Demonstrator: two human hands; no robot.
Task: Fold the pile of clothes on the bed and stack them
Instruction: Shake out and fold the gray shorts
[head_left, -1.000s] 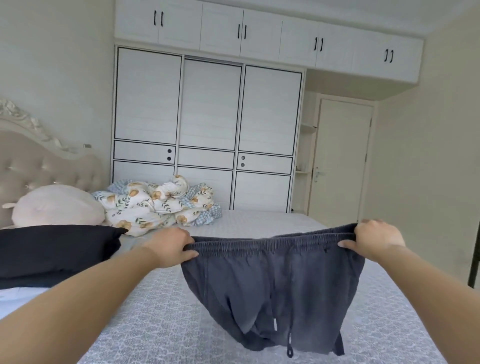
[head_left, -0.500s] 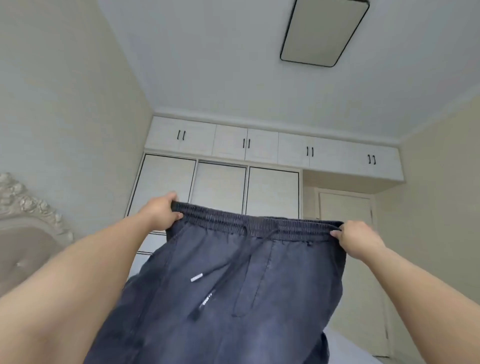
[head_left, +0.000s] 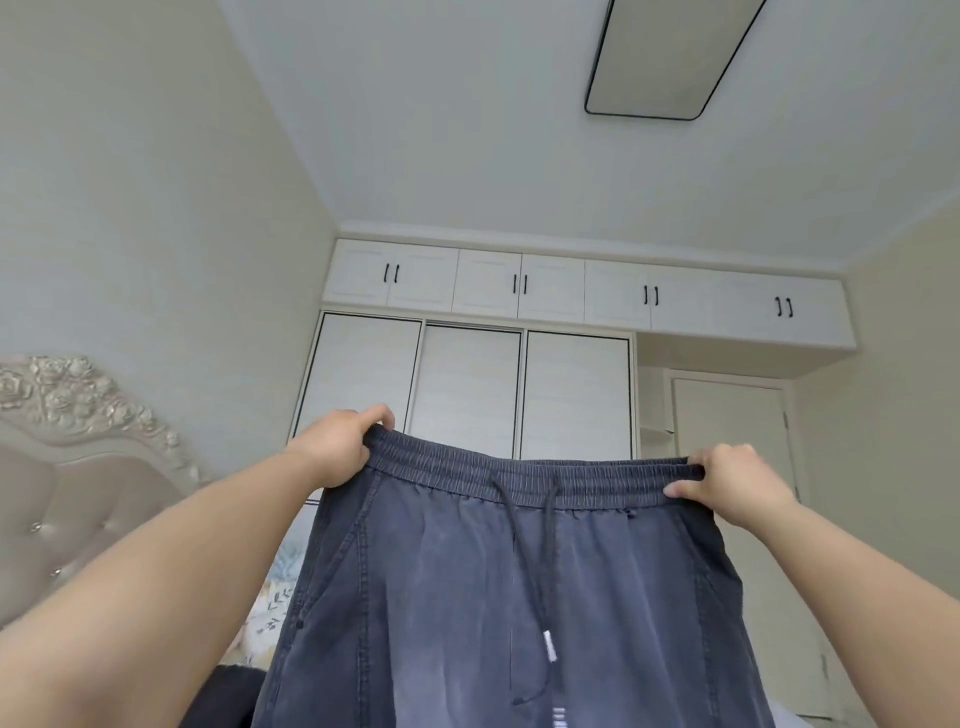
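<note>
White wardrobe doors (head_left: 470, 384) back dark blue drawstring trousers (head_left: 514, 597), whose elastic waistband both hands pinch: left hand (head_left: 337, 447), right hand (head_left: 737, 483).

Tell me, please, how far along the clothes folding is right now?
Nothing folded or stacked shows in this view. In hand: the dark trousers, held up unfolded by the waistband, left hand and right hand at its ends. Folding and stacking them is left.

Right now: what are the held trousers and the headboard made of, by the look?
Trousers: dark blue-grey woven cloth, likely washed cotton, matte; faded patches, ribbed elastic waistband, cord drawstring. Headboard: beige tufted upholstery, slight sheen, maybe faux leather; carved floral trim, material unclear.
</note>
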